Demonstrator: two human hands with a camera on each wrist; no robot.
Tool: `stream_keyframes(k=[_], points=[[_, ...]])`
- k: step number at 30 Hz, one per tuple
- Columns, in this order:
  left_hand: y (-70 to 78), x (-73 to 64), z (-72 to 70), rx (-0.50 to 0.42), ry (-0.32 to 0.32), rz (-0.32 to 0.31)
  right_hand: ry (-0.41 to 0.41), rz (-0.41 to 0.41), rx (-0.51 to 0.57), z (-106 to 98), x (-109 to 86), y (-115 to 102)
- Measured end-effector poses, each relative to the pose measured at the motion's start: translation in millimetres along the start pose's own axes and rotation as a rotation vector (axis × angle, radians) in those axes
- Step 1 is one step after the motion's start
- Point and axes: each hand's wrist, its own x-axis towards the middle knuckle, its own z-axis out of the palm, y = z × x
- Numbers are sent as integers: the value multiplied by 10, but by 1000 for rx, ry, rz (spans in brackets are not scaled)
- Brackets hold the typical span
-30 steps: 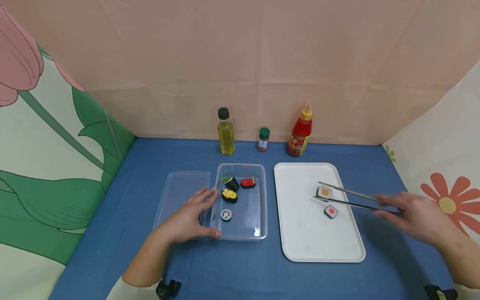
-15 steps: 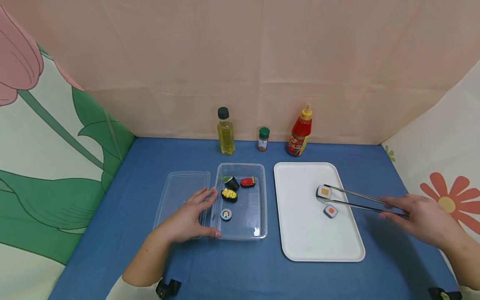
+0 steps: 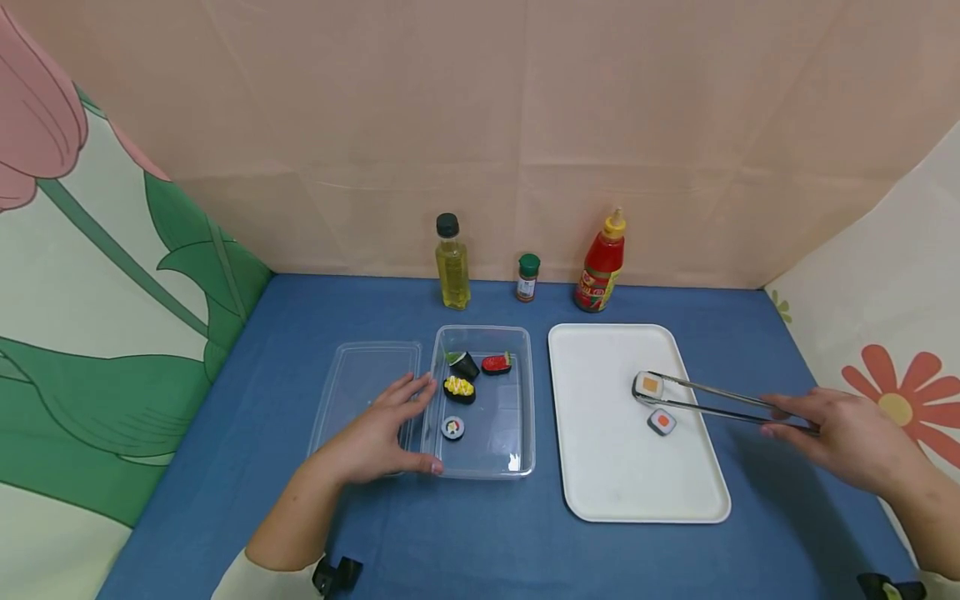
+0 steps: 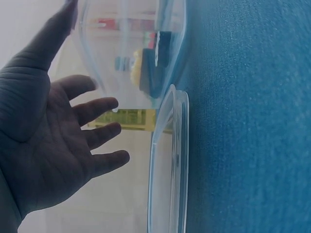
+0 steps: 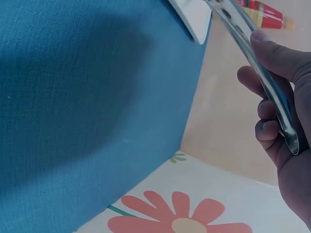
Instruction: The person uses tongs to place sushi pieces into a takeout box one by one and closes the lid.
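Your left hand [image 4: 58, 126] spreads its fingers beside the clear plastic box [image 4: 103, 56], thumb near its rim. Inside sits a yellow-topped sushi piece [image 4: 148, 75]; the clear lid [image 4: 182, 160] lies by the box's corner on the blue surface [image 4: 252, 116].

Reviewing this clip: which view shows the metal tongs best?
The head view: both arms of the metal tongs show, tips included, at the yellow-centred sushi roll. The right wrist view gives the near end, gripped by the right hand, but the frame cuts off the tips. The left wrist view shows none of them.
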Motion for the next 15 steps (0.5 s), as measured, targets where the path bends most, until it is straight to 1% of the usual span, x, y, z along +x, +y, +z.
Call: stream_keyframes(k=[15], points=[[12,-18,-3,-10,7,1,30,-45,4,-51,65,-99]])
